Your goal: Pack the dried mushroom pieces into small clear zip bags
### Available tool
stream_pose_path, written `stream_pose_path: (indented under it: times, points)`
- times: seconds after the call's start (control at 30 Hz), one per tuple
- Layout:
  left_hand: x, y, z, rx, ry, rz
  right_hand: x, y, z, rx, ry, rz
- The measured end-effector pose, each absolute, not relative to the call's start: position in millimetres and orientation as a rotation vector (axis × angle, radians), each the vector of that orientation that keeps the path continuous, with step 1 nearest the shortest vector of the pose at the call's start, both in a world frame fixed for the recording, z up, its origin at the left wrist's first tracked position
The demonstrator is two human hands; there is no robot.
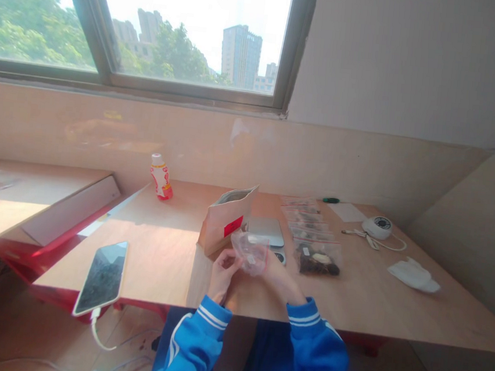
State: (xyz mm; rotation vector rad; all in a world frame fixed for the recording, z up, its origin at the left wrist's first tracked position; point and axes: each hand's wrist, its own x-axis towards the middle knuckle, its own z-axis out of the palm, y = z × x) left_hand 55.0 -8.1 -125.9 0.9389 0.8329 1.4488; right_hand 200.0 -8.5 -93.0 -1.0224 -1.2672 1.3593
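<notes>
A clear plastic zip bag (248, 252) with a reddish strip along its edge is between my two hands over the front of the table. My left hand (223, 269) pinches the bag's near left side. From the right, my right hand (274, 274) reaches to the strip edge, its fingers hidden by the crumpled plastic. Just behind my left hand stands an open kraft paper pouch (226, 221) with a red label. A silver scale (266, 232) lies behind the bag, partly covered by it.
Several filled zip bags (319, 259) lie in a row right of the scale. Further right are a white round device (377, 226) with a cable and a white crumpled item (414, 275). A bottle (161, 178) stands back left; a phone (102, 276) overhangs the front edge, cable attached.
</notes>
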Motion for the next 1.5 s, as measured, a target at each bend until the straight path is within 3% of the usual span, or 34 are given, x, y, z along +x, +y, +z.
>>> stream_pose_path:
  times: [0.57,0.77,1.03,1.17,1.5]
  points:
    - [56,-11,-122,0.626,0.778,1.411,219,-18,-71,-1.014,-0.945,1.46]
    - [55,-11,-124,0.605,0.783,1.412,236,-12,-14,-1.016,-1.002,1.166]
    - [56,-13,-117,0.594,0.777,1.395,171,40,68,-0.827,-1.399,0.5]
    - [58,-15,-114,0.585,0.779,1.395,151,63,61,-0.836,-1.68,0.277]
    - [59,-21,-103,0.583,0.771,1.391,151,58,33,-0.803,-1.835,0.257]
